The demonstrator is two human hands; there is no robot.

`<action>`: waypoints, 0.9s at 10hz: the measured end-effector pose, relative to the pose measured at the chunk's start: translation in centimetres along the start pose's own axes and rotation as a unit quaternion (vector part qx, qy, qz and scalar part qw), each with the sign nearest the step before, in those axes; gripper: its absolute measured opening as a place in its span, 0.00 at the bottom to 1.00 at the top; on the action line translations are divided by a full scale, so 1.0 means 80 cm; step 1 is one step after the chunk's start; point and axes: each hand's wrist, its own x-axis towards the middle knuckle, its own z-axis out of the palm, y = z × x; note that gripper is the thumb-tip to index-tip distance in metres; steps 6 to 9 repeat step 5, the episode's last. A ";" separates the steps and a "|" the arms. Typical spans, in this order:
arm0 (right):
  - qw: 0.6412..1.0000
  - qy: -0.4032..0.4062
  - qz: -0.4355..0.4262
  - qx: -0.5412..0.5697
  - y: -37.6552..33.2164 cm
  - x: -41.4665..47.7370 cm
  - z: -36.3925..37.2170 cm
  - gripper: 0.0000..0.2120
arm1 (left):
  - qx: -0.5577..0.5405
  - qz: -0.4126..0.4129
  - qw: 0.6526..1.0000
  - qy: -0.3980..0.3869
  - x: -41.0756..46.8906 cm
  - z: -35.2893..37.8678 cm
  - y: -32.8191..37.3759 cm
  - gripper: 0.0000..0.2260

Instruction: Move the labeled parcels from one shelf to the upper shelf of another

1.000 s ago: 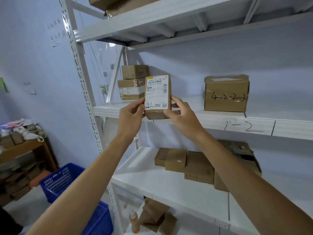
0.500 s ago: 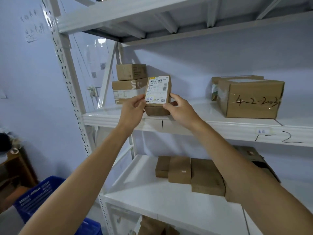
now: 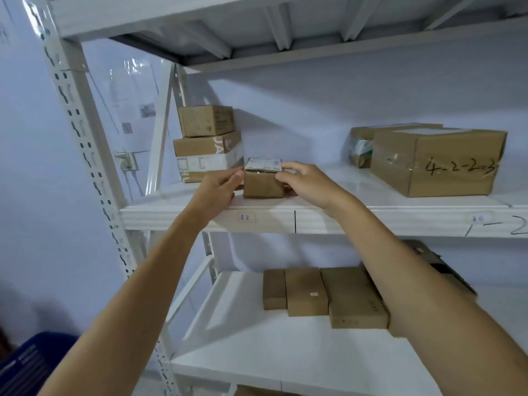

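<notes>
A small brown parcel with a white shipping label on top rests on the upper white shelf, near its front edge. My left hand grips the parcel's left side and my right hand holds its right side, fingertips on the label's edges. Just behind it to the left stands a stack of two cardboard boxes.
A larger box marked 4-2-2-3 sits on the same shelf at the right, with a smaller box behind it. Several flat brown boxes lie on the lower shelf. A white perforated upright stands at left. A blue crate is at bottom left.
The parcel was held upright with its label facing me; now it lies flat on the upper shelf, label upward, both hands still on it. The view moved closer to the shelf.
</notes>
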 end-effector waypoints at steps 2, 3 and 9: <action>0.999 0.017 0.008 -0.025 0.000 0.004 0.007 0.24 | 0.024 0.036 0.999 -0.018 0.003 -0.008 -0.013 0.15; 0.998 0.027 0.010 -0.059 0.000 0.003 0.008 0.26 | 0.014 0.026 0.999 -0.017 0.007 -0.011 -0.017 0.16; 0.994 0.067 -0.003 -0.091 0.000 -0.006 0.011 0.28 | -0.021 0.026 0.999 -0.008 0.006 -0.011 -0.021 0.17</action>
